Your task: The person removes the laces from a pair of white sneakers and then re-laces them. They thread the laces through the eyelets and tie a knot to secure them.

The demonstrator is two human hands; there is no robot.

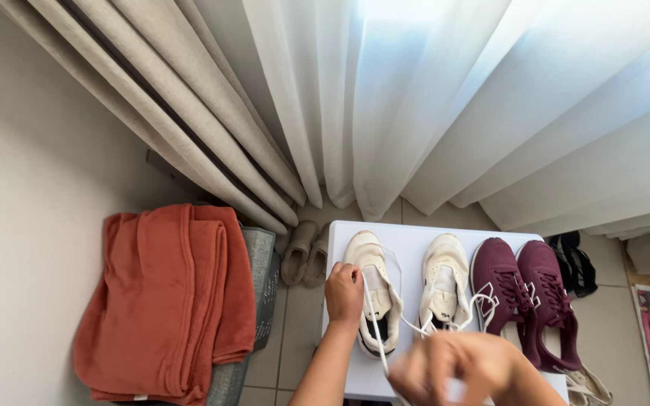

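A pair of white sneakers stands on a small white table (413, 239). My left hand (344, 292) grips the side of the left white sneaker (371, 289) near its lace eyelets. My right hand (457, 366), blurred and close to the camera, pinches a white shoelace (375, 327) that runs taut from that sneaker toward me. The right white sneaker (444, 282) sits beside it with its laces loose.
A pair of maroon sneakers (526, 297) stands on the table's right side. Folded orange towels (167, 301) lie on a grey seat at left. Beige slippers (304, 252) and black sandals (575, 263) rest on the tiled floor. White and beige curtains (385, 98) hang behind.
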